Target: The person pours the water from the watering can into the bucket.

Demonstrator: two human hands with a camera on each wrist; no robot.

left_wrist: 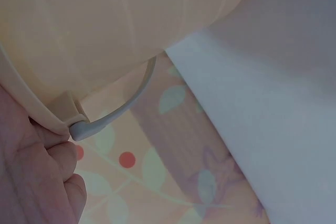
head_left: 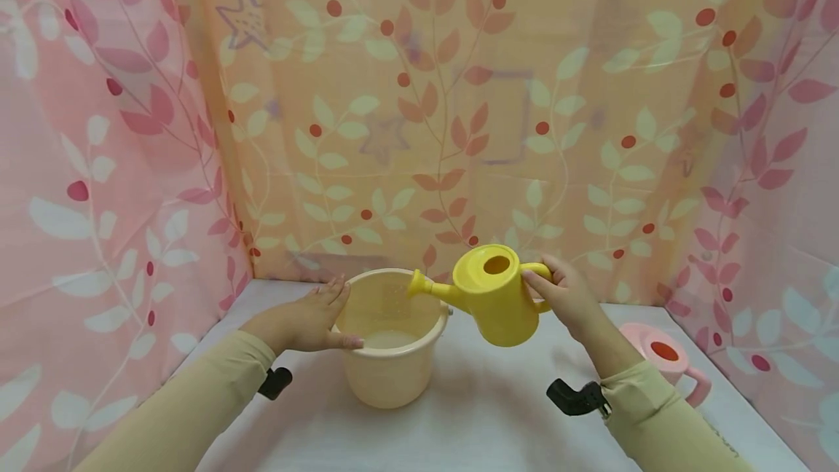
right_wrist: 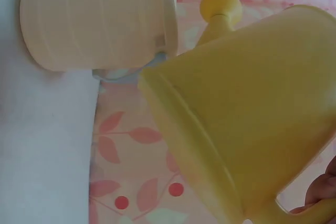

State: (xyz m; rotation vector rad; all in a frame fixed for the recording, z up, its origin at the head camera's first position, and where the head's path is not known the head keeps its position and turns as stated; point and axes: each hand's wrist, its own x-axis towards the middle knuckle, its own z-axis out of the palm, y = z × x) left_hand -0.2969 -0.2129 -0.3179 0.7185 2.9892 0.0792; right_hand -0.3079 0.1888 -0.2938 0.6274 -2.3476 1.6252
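Observation:
A cream plastic bucket [head_left: 390, 377] stands upright on the white surface, its grey handle [left_wrist: 118, 111] hanging at the back. My left hand [head_left: 304, 320] rests on the bucket's left rim, fingers spread and thumb lying over the front rim. In my right hand [head_left: 566, 293], the handle of a yellow watering can [head_left: 501, 312] is gripped, holding the can above the surface. Its spout points left and its rose [head_left: 418, 283] is over the bucket's right side. Faint specks show inside the bucket by the rose. Whether liquid lies in the bucket, I cannot tell.
A pink watering can [head_left: 655, 348] stands at the right, partly hidden behind my right forearm. Leaf-patterned curtains [head_left: 446, 93] enclose the back and both sides of the white table [head_left: 485, 421].

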